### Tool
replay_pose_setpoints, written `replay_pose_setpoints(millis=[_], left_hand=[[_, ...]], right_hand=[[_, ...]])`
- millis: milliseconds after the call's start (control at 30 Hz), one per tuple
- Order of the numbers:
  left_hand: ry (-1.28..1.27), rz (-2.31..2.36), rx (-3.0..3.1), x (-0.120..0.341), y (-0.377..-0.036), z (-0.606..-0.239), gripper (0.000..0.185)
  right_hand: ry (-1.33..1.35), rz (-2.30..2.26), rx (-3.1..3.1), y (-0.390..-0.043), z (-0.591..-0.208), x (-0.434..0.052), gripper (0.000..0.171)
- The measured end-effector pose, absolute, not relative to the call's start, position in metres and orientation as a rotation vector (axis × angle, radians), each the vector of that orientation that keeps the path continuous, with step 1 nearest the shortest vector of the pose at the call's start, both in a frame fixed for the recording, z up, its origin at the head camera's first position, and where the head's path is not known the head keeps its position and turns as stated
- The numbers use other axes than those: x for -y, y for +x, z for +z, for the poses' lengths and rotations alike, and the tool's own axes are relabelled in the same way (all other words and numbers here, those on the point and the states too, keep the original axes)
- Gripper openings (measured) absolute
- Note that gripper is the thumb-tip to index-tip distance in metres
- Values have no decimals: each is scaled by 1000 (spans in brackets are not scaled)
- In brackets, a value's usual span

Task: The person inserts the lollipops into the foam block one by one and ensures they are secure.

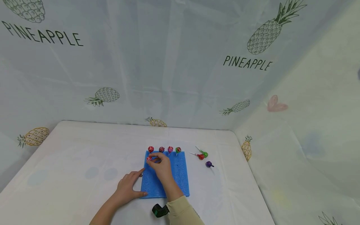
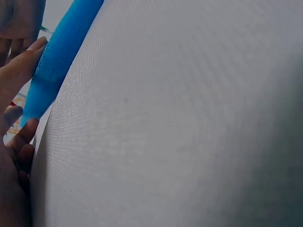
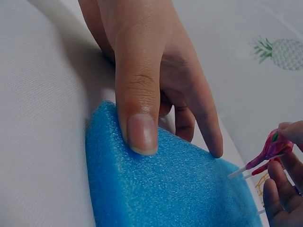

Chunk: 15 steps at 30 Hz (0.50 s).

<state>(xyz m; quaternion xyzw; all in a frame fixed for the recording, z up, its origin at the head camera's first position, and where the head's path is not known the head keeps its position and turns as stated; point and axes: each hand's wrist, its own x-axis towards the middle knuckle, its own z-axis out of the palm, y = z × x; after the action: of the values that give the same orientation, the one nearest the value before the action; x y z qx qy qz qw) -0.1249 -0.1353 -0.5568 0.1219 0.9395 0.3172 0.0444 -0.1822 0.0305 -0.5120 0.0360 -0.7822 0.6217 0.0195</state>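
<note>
— Fingers [image 1: 154, 155] of the right hand [image 1: 161, 165] pinch a red lollipop [image 1: 149, 158] over the far left part of the blue foam [image 1: 180, 175], its stick pointing down at the pad. What about the other hand?

— Left hand [image 1: 127, 186] lies flat at the foam's left edge, fingers straight: thumb [image 3: 137, 118] pressed on the near corner, index finger [image 3: 206, 123] stretched along the top. It holds nothing, only steadies the pad.

— Where does the foam sit?

— On the white bench [image 1: 70, 162], near the middle front, square to the person.

— And the candy already in place?

— Four lollipops stand upright in a row along the foam's far edge: red [image 1: 151, 149], dark red [image 1: 161, 149], pink [image 1: 170, 149], and red-green [image 1: 178, 150].

— Any loose ones?

— Three, on the bench just right of the foam: a green one [image 1: 205, 154] and a red one [image 1: 201, 156] lying close together, sticks pointing left, and a purple one [image 1: 208, 164] a little nearer.

— What does the right wrist camera show?

— A pink wrapped lollipop [image 3: 272, 146] pinched at the frame's right edge, its white stick angled toward the foam, tip just off the surface; whether it touches cannot be told.

— The surroundings?

— Pale sheeting printed with pineapples [image 1: 265, 32] and the word PINEAPPLE hangs behind and to the right. A beige sleeve [image 1: 182, 212] covers the right forearm, with a black and green camera [image 1: 159, 210] at the wrist.
</note>
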Motion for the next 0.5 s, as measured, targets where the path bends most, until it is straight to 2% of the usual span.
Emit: replay_pose_setpoints(millis=[500], left_hand=[[406,983,-2881,137,-126,-560,101]], right_hand=[[172,1886,2439,-183,-519,-30,20]])
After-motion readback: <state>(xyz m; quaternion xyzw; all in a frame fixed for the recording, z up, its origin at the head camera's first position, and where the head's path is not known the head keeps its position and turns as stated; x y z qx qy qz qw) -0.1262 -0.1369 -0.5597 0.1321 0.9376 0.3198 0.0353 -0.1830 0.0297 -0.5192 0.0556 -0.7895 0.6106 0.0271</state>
